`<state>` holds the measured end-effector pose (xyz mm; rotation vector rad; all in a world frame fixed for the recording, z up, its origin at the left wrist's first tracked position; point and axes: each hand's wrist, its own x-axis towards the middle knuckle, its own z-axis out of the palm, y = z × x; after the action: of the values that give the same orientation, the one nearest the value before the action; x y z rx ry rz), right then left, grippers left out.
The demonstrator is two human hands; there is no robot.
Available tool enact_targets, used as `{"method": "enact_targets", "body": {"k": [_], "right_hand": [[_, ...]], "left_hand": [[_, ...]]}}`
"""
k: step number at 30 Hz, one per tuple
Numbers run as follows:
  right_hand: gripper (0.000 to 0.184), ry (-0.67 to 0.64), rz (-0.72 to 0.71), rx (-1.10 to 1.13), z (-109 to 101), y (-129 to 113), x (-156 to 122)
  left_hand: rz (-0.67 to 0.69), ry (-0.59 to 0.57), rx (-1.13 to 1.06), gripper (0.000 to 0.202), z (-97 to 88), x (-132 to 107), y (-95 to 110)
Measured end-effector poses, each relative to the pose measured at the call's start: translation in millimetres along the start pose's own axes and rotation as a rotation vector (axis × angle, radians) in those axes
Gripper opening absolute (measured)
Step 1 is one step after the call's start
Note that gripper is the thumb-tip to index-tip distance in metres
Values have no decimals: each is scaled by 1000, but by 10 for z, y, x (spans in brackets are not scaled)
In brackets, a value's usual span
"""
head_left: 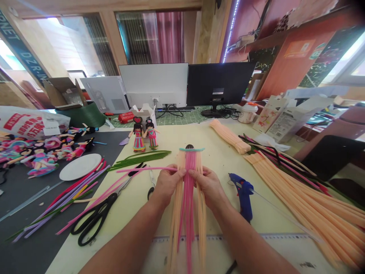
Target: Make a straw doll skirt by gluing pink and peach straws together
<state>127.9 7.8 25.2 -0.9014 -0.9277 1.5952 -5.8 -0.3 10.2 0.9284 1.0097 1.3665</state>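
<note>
In the head view, an unfinished pipe-cleaner doll lies in front of me, with a dark rounded head (189, 146), a teal pipe cleaner (199, 149) across its shoulders, and long pink strands (189, 205) hanging between peach strands (172, 224). A loose pink pipe cleaner (145, 168) runs crosswise at mid-body, its long end pointing left. My left hand (169, 182) pinches it at the doll's left side. My right hand (208, 184) is closed opposite, thumb on the pink strands, gripping the crosswise piece. The fingers under the doll are hidden.
Black-handled scissors (99, 213) and smaller scissors (151, 179) lie left. To the right are a blue glue gun (242, 194) and peach pipe-cleaner bundles (299, 198). Two finished dolls (139, 139) stand behind, near green pipe cleaners (139, 159). A white plate (80, 166) sits far left.
</note>
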Motion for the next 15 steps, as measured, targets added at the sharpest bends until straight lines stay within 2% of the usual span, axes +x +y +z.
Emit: {"method": "enact_targets", "body": {"k": [7, 15], "right_hand": [[24, -49, -37, -93, -30, 2, 18], [34, 47, -90, -293, -78, 23, 51]], "left_hand": [[-42, 25, -23, 32, -56, 23, -38], [-112, -46, -77, 32, -102, 54, -20]]}}
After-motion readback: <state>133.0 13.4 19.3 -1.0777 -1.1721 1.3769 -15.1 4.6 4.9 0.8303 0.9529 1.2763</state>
